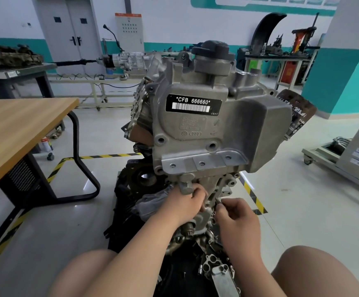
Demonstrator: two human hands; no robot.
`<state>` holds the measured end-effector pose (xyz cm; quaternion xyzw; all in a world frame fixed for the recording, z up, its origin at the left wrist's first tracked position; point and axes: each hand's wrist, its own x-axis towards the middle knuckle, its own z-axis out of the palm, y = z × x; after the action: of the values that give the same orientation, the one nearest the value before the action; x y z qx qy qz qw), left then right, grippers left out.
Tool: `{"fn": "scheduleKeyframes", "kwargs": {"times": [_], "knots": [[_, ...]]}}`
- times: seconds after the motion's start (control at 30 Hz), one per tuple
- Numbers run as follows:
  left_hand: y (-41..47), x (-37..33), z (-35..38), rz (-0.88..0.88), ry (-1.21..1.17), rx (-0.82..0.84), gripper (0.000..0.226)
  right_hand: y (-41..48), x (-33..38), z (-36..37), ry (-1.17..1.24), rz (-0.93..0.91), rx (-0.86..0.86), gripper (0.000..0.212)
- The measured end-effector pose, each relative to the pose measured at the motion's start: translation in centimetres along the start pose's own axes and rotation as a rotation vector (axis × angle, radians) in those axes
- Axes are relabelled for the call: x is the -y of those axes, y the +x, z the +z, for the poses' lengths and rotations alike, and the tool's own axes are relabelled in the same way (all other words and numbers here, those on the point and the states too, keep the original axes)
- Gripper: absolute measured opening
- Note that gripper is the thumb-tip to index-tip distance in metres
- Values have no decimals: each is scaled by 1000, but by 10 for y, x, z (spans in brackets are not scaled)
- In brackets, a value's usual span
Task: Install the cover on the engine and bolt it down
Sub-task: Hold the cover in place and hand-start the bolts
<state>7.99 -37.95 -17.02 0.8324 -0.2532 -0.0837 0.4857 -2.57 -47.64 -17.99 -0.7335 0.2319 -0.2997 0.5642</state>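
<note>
The grey aluminium engine [206, 116] stands on the floor in front of me, with a black label reading CFB 666660 on its upper housing. Below that housing sits the lower cover [215, 189], a pale cast piece with several bolt holes. My left hand [185, 202] rests against the cover's left side, fingers curled on it just under a protruding lug. My right hand [236, 213] is at the cover's lower right, thumb and fingers pinched on a small bolt [219, 201] at a hole. The bolt is mostly hidden by my fingers.
A wooden-topped table [13, 129] with black legs stands at the left. Loose metal parts [219, 273] lie on the dark mat between my knees. A wheeled trolley [345, 155] is at the right, and yellow-black floor tape [253, 196] runs around the engine.
</note>
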Motion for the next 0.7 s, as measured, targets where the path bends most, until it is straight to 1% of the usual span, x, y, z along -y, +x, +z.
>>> {"fn": "scheduleKeyframes", "kwargs": {"times": [0.07,0.1,0.17,0.23,0.3,0.4,0.5,0.6,0.7], "knots": [[2,2,3,52,105,-85,24,-4,8,1,6,-41,56,7],[2,3,3,64,89,-111,23,-4,11,2,6,-36,70,7],[2,6,2,65,-1,-124,23,2,11,3,58,48,36,11],[3,9,3,46,-76,-127,24,11,3,-2,161,185,-49,10],[4,14,8,15,-92,-157,26,20,-8,-12,204,260,-103,8],[8,17,14,-7,-64,-216,32,37,-26,-22,208,313,-114,7],[8,18,14,-1,-35,-212,33,53,-34,-19,160,314,-95,6],[7,17,14,-15,-21,-206,29,67,-33,-7,80,253,-71,10],[7,15,15,-10,-3,-218,29,79,-31,5,-44,212,-54,11]]}}
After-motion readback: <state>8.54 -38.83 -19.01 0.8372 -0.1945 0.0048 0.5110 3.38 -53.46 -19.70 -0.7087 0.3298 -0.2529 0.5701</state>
